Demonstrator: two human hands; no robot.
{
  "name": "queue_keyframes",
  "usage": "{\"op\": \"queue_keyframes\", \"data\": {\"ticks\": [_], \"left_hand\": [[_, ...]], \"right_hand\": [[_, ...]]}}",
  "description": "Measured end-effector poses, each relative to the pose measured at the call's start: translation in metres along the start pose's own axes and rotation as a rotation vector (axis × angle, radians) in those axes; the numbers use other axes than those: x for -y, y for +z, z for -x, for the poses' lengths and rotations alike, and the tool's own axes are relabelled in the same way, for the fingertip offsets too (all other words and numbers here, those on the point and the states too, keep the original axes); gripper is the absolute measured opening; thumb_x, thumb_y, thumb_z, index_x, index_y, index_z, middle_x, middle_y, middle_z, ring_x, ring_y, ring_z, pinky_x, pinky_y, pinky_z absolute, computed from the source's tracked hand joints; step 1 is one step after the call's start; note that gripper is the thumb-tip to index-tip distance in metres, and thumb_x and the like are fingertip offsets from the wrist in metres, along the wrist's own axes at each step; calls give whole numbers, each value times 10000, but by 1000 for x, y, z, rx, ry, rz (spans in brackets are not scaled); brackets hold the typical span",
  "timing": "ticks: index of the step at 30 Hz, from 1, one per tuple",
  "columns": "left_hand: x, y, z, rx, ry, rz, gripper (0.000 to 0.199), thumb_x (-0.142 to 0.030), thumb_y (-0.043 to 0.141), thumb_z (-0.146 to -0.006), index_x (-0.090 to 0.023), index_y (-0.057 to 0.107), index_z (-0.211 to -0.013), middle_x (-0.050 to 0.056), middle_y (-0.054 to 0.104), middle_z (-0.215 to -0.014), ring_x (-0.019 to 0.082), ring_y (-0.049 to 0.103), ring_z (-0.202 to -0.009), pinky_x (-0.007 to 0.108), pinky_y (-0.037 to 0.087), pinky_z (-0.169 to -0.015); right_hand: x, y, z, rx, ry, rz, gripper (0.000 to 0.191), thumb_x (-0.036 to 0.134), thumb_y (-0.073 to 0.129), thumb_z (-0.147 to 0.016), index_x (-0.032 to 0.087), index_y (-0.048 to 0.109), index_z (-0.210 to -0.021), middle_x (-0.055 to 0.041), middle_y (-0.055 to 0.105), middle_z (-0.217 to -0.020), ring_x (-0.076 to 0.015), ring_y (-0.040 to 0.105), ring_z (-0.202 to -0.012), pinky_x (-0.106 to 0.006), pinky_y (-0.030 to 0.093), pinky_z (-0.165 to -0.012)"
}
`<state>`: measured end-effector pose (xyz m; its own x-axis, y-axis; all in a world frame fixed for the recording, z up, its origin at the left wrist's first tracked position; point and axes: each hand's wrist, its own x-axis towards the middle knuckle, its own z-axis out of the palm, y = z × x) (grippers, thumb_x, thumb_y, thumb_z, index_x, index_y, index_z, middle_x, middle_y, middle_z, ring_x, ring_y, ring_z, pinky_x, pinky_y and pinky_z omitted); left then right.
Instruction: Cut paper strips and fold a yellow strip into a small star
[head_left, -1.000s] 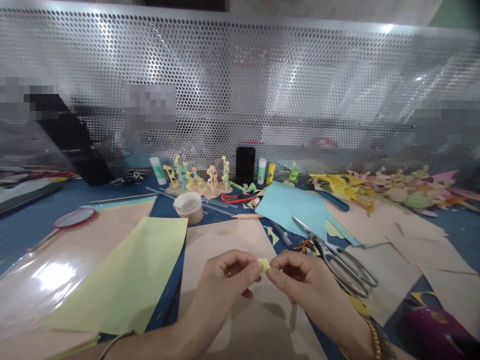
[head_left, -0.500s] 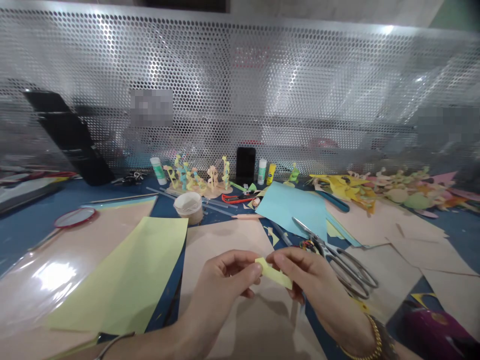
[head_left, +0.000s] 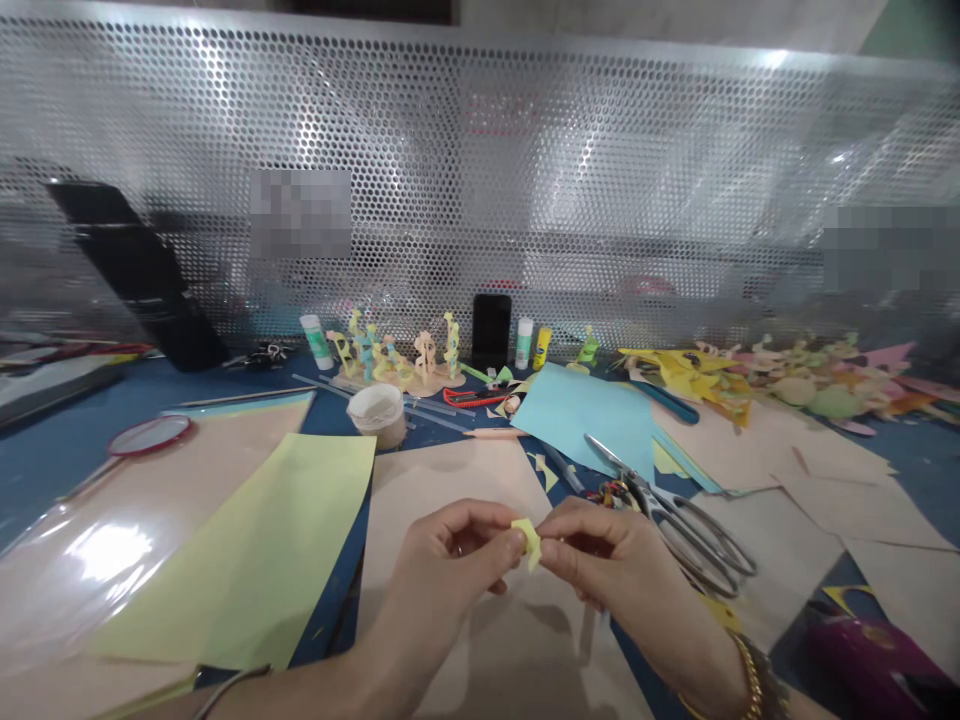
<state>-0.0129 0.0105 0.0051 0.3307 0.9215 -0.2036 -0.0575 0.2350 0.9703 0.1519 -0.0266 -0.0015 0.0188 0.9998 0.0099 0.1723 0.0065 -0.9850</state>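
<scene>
A small piece of yellow paper (head_left: 529, 543) is pinched between both hands above a pale pink sheet (head_left: 442, 480). My left hand (head_left: 457, 560) grips its left end between thumb and forefinger. From the other side, my right hand (head_left: 607, 560) pinches its right edge, with the fingertips of both hands close together. The piece looks short and bent, and its ends are partly hidden by the fingers. Scissors (head_left: 682, 520) lie just beyond my right hand, beside a blue sheet (head_left: 585, 410).
A yellow sheet (head_left: 262, 550) and a red-rimmed round object (head_left: 150, 436) lie left. Behind stand a white cup (head_left: 377, 415), small paper figures (head_left: 397, 360), a black phone (head_left: 491, 328) and glue sticks (head_left: 524, 343). A red cutter (head_left: 476, 396) lies near a pencil (head_left: 495, 433).
The yellow paper, earlier stretched out as a strip toward the lower right, now shows as a shorter, bent piece. My right hand's fingertips have moved closer to my left hand's.
</scene>
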Motion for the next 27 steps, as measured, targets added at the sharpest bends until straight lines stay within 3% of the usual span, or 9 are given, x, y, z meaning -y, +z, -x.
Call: {"op": "queue_keyframes", "data": {"ticks": [6,15,27], "left_hand": [[1,1,0,-6,12,22,116,-183,732,-614,-186,718,-729,-12,669,-624,118,567,-585,203,463,-524],[0,3,4,-3,-49,68,161,-292,750,-688,-153,709,-757,4,673,-640,117,596,-613,197,442,-547],[0,3,0,2,-12,25,145,-289,739,-696,-150,706,-721,5,677,-610,116,587,-596,202,444,-546]], "right_hand": [[-2,0,2,-36,-68,63,159,360,712,-743,204,723,-721,11,564,-666,-77,461,-571,-198,345,-513],[5,1,3,38,22,23,305,444,571,-850,184,731,-829,23,501,-626,-50,390,-474,-174,313,-422],[6,0,2,17,-49,60,197,379,655,-803,212,755,-775,1,562,-698,-54,412,-499,-197,308,-442]]}}
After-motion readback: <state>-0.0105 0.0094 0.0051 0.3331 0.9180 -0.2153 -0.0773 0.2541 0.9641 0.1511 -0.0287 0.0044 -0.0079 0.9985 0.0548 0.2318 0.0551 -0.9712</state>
